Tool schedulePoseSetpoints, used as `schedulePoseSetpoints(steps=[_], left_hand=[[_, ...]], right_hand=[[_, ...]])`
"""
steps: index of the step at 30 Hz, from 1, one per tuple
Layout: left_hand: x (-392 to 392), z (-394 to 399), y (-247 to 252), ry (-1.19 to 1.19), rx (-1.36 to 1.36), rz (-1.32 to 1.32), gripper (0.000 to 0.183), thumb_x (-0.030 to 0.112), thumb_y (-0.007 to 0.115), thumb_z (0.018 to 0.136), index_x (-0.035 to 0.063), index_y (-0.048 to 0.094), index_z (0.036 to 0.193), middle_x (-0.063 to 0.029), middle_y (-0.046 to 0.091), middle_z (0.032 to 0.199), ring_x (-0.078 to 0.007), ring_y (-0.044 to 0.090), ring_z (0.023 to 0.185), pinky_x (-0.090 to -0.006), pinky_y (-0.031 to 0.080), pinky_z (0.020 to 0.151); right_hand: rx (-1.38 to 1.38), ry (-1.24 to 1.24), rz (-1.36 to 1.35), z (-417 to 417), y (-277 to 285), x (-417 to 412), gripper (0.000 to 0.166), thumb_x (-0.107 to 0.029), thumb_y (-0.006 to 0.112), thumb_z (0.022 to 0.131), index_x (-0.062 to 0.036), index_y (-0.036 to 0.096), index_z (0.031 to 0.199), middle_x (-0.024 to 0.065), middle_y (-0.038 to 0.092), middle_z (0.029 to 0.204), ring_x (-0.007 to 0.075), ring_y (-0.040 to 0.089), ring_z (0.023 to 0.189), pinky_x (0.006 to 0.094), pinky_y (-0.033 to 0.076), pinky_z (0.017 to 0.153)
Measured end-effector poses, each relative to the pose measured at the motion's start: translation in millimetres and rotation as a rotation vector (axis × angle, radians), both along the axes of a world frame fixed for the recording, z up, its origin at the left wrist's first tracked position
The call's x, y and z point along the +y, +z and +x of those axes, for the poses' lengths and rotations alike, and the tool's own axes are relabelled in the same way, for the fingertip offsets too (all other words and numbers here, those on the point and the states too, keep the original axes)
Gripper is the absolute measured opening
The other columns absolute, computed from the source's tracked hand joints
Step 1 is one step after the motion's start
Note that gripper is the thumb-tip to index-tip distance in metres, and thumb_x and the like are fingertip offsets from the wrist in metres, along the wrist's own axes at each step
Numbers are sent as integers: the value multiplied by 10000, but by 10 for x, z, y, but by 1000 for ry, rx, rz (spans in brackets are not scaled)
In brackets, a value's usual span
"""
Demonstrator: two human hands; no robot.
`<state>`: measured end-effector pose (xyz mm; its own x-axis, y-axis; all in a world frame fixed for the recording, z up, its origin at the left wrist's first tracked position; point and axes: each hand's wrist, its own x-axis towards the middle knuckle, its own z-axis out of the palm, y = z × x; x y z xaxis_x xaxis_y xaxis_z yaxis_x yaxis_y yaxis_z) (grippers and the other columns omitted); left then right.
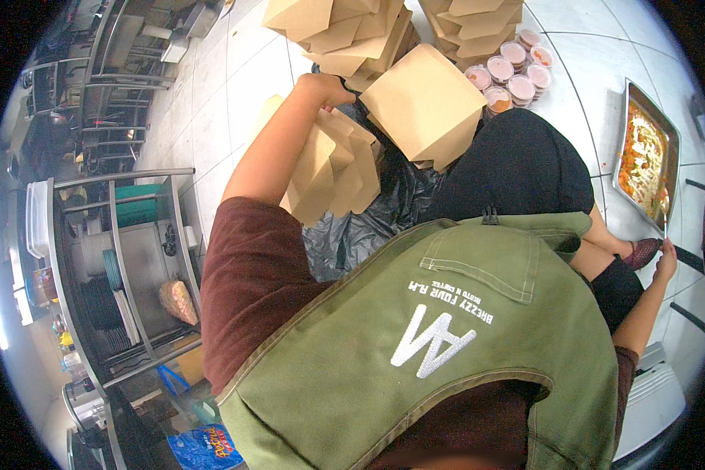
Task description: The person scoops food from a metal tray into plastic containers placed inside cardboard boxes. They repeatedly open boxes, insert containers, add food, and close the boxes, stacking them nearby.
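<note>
My left hand (pixel 324 92) is bent in among kraft paper boxes, its fingertips at the top edge of a nested stack of open boxes (pixel 329 167). Its grip is partly hidden. Just right of it is a box with a flat square top (pixel 426 103). Far to the right, my right hand (pixel 667 258) holds the handle of a metal spoon (pixel 665 218), whose head lies in the near end of a rectangular metal tray (pixel 674 138). Orange pieces of food topped with a creamy white layer (pixel 646 155) fill the tray.
More kraft box stacks (pixel 358 35) (pixel 476 26) stand ahead on the tiled floor (pixel 587 64). Several lidded sauce cups (pixel 520 87) are piled beside my knee. Black plastic sheeting (pixel 364 235) lies under the boxes. A metal shelf rack (pixel 123 176) stands at left, a white plastic stool (pixel 658 399) behind right.
</note>
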<state>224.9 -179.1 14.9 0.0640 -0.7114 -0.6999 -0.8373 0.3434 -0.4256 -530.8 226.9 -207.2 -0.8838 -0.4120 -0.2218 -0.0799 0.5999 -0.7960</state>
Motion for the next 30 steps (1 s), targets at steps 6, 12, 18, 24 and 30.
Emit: schedulePoseSetpoints(steps=[6,12,18,24,30], left_hand=[[-415,289,-257,285,-91,-34,407,429,479,692,74,636,813,-96,616,867,-251,581,780,-436,414,739],[-615,454,-510,372,-173,49,408,367,580,666,137,575,1003,-63,568,1028,-241,530,947,-461,348,852],[-646,513,-481,460,-183,13,544,444,618,659,140,533,1103,-49,474,1192,-241,452,1084,-438,338,897],[-728,353,-407,363,344,251,544,500,567,679,124,550,1072,-57,520,1126,-219,483,1033,-390,381,846],[82,-920,369,-135,543,262,402,428,535,744,104,613,969,-61,610,914,-193,558,919,-283,424,761]], right_hand=[[-5,10,-32,-11,20,56,248,-246,572,773,-117,615,979,-35,518,662,32,304,400,188,215,345],[-25,-11,-45,93,102,-47,242,-219,573,771,-111,613,984,-33,560,703,28,298,397,187,204,344],[-25,-59,-43,239,215,-125,236,-190,564,762,-114,610,981,-34,536,683,32,299,394,185,212,340],[-36,-51,-80,212,167,-142,237,-200,558,762,-112,609,976,-33,521,670,38,302,395,195,217,338],[-28,-79,-81,240,284,-51,221,-185,544,774,-118,609,974,-29,526,672,35,307,390,190,208,340]])
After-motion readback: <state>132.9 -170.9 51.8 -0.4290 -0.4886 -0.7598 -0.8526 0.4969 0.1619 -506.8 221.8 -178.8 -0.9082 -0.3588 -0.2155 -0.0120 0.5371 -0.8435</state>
